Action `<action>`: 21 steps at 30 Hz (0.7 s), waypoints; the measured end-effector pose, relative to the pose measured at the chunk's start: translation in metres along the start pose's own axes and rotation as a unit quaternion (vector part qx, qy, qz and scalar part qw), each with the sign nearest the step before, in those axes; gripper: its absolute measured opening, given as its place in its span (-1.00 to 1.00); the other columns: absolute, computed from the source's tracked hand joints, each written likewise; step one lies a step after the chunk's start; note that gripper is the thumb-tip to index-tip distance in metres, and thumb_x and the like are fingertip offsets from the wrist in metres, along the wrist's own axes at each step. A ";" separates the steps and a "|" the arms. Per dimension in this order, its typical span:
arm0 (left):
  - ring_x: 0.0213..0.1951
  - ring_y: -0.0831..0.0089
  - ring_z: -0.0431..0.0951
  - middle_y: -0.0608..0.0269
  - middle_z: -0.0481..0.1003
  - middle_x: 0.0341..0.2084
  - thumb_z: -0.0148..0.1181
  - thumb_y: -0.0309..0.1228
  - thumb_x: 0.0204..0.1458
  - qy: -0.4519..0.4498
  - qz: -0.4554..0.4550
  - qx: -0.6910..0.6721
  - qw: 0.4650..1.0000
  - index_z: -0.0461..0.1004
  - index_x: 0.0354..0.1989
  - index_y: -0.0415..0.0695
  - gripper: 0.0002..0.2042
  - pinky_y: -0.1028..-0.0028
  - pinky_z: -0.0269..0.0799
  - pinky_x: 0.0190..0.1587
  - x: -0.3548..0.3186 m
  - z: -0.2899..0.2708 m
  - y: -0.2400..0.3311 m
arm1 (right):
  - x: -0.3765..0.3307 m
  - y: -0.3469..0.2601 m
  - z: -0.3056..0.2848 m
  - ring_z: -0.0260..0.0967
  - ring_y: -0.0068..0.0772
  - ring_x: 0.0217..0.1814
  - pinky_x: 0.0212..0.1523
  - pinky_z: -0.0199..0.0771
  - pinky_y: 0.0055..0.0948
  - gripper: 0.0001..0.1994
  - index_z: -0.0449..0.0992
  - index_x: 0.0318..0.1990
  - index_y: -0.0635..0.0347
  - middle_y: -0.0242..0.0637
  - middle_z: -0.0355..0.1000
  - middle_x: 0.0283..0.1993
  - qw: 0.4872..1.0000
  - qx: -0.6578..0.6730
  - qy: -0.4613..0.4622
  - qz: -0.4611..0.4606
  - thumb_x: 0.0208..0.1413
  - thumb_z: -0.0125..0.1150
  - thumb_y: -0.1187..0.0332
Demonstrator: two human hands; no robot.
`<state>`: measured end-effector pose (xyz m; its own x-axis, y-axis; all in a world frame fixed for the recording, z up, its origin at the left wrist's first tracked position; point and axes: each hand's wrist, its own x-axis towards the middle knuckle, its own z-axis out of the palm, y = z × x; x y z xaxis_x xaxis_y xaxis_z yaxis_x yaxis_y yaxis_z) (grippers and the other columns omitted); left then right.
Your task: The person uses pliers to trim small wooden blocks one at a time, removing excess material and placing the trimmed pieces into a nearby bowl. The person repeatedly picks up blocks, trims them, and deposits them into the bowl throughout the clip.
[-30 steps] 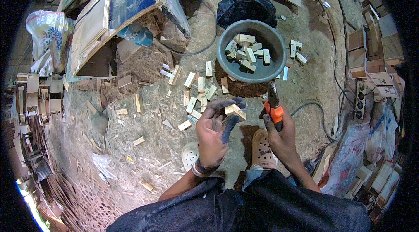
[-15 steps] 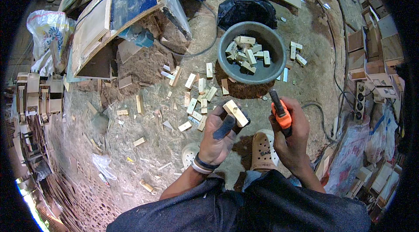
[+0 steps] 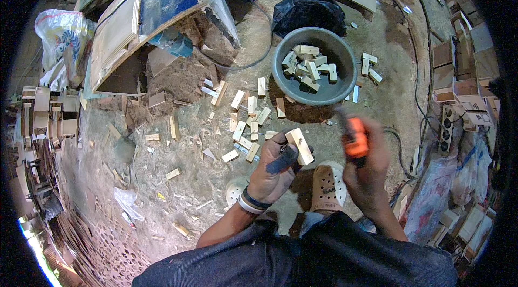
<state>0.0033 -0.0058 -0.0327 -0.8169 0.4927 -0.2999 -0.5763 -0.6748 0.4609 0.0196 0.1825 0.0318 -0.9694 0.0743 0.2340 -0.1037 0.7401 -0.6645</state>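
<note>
My left hand (image 3: 274, 172) is closed around a small pale wooden block (image 3: 299, 147), holding it tilted over the ground between my feet. A small dark spot or bit of hardware shows on the block's face; it is too small to tell. Dark blue covering wraps the left thumb. My right hand (image 3: 369, 165) grips an orange-and-black handled tool (image 3: 355, 137) to the right of the block, apart from it. The tool's dark tip points away from me and is smeared by motion, so its kind cannot be made out.
Ahead stands a grey basin (image 3: 276, 74) holding several wooden blocks. More blocks (image 3: 237, 99) lie scattered left of it, and a few (image 3: 369, 58) on its right. A slanted wooden board structure (image 3: 116, 39) stands far left. A power strip (image 3: 446, 125) and cable are at right.
My left hand has shifted slightly right and turned the block more upright. My right hand has swung quickly, blurring the tool. The view has shifted slightly.
</note>
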 end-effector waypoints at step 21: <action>0.04 0.34 0.54 0.14 0.53 -0.03 0.36 -0.22 0.11 0.014 -0.024 0.022 0.999 0.35 0.12 -0.26 -0.48 0.34 0.42 0.20 0.004 0.002 0.002 | 0.000 0.008 0.007 0.43 0.04 -0.05 -0.02 0.47 -0.16 -0.54 0.36 0.14 0.26 -0.08 0.44 -0.05 0.975 -0.151 -0.133 -0.089 0.02 0.19 0.56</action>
<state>-0.0011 -0.0035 -0.0315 -0.7888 0.5081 -0.3460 -0.6140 -0.6258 0.4810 0.0175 0.1836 0.0220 -0.9695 -0.2201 0.1077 -0.2448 0.8916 -0.3809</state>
